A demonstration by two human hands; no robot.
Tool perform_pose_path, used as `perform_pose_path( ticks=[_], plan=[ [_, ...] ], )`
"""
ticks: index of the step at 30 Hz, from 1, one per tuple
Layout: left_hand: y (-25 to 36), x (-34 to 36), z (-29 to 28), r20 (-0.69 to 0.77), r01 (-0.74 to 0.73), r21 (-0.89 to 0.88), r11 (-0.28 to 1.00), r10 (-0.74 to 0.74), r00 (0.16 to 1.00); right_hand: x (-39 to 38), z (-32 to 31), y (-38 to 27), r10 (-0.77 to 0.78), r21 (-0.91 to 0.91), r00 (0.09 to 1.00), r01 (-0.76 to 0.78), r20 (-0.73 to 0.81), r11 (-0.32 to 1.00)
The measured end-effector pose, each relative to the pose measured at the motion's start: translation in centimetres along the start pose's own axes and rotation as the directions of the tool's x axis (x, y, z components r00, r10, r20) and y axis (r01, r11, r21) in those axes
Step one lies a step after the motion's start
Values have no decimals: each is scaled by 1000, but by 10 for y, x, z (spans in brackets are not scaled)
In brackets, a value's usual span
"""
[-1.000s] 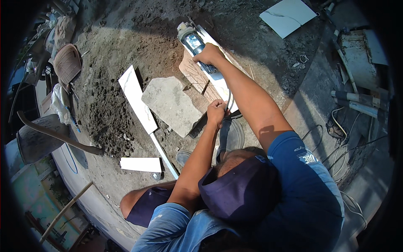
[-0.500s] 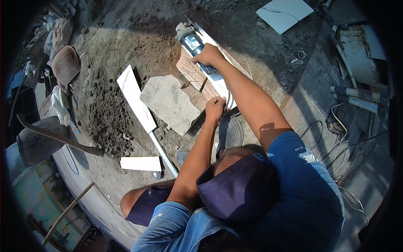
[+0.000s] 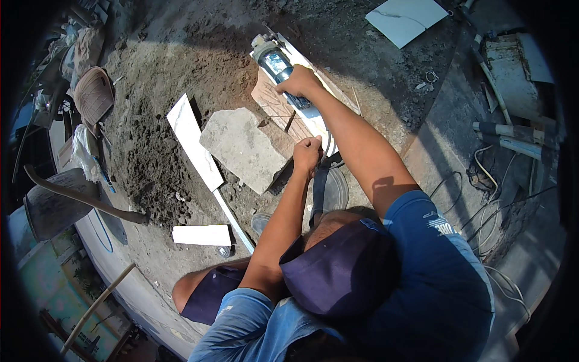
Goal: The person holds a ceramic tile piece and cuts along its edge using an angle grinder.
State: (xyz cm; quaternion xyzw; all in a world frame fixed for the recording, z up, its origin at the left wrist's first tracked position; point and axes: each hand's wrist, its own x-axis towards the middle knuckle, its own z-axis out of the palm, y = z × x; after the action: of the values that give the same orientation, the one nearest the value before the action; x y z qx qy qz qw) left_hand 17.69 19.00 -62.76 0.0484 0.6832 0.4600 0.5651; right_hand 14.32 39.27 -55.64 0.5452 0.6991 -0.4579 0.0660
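My right hand [image 3: 295, 81] is wrapped round a metal-bodied power tool [image 3: 274, 63] resting on a long white tile strip [image 3: 319, 127], which lies over a textured pinkish slab [image 3: 271, 99]. My left hand [image 3: 306, 154] is lower down, closed at the strip's near end beside a looping cord; what its fingertips hold is hidden. A big pale, irregular stone slab [image 3: 238, 145] lies just left of that hand.
Tile offcuts [image 3: 193, 142] lie left of the stone on dirt, another [image 3: 202, 235] nearer me. A white tile [image 3: 404, 21] lies upper right. Pipes [image 3: 506, 133] and cables [image 3: 491, 199] lie right; a bucket [image 3: 54, 211], wooden handle [image 3: 108, 208] and woven hat [image 3: 93, 96] left.
The whole view has shifted slightly. Both hands keep their grips, with the left hand a little higher in the picture; the tool shows little movement along the strip.
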Motion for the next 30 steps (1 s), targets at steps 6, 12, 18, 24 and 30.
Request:
perform_pose_path(
  ticks=[6, 12, 18, 24, 30],
  plan=[
    [4, -3, 0, 5, 18, -38, 999, -17, 1000, -5, 1, -1, -1, 17, 1000, 1, -14, 1000],
    [4, -3, -1, 25, 8, -63, 998, -7, 1000, -7, -1, -2, 5, 17, 1000, -5, 6, 1000],
    [2, -2, -2, 41, 7, -64, 998, -5, 999, -8, 0, -1, 11, 12, 1000, -11, 0, 1000],
    [1, 0, -2, 23, -2, -47, 999, 3, 1000, -7, 1, 0, 12, 3, 1000, -12, 1, 1000],
    [0, 1, -3, 32, 24, -60, 998, -22, 999, -10, 1, 4, 13, 7, 1000, -13, 4, 1000]
  ],
)
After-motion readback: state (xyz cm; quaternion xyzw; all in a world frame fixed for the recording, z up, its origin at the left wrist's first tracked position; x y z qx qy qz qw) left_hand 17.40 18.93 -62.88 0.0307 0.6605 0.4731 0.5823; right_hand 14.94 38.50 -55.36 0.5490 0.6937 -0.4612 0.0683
